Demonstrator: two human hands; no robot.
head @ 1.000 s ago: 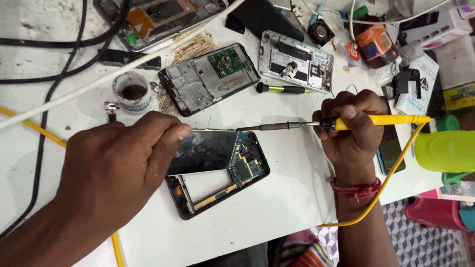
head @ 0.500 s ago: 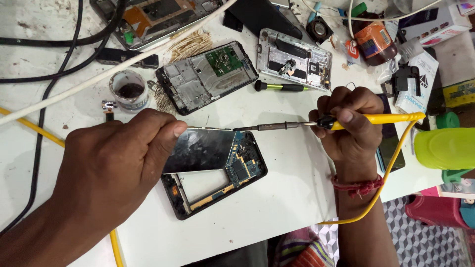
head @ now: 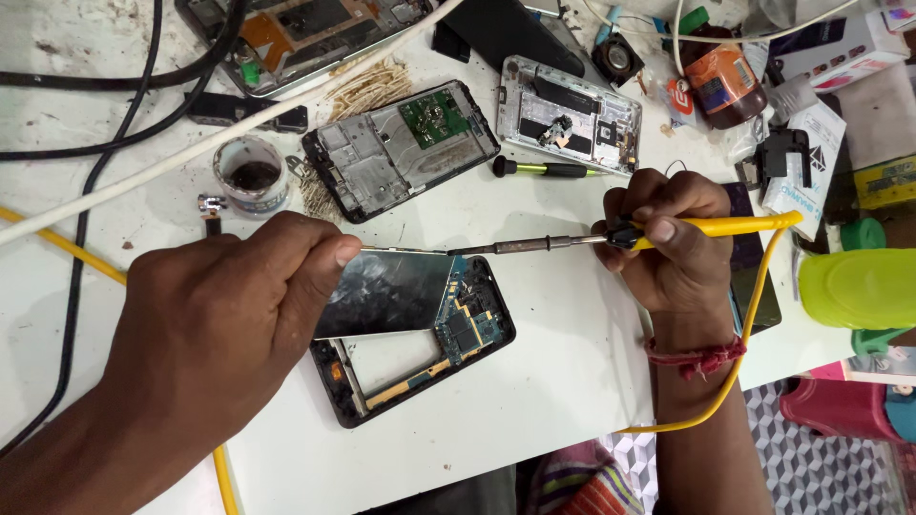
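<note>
My left hand [head: 219, 324] pinches a shiny metal plate [head: 386, 294] and holds it tilted over an opened black phone [head: 420, 348] that lies on the white table [head: 534, 381]. The phone's blue circuit board [head: 465, 319] shows beside the plate. My right hand [head: 668, 243] grips a yellow-handled soldering iron [head: 706, 227]. Its metal tip [head: 458, 251] touches the plate's upper right corner. A yellow cord [head: 739, 343] loops from the handle past my right wrist.
Two more opened phones [head: 401, 143] [head: 571, 113] lie behind, with a dark screwdriver [head: 544, 170] between them. A small white pot of dark paste [head: 251, 176] stands at the left near black cables [head: 114, 114]. A brown jar [head: 722, 84] and a green container [head: 859, 286] sit at the right.
My left hand has shifted slightly left and tilted the plate, so more of the plate and the circuit board shows. The iron's tip stays at the plate's corner.
</note>
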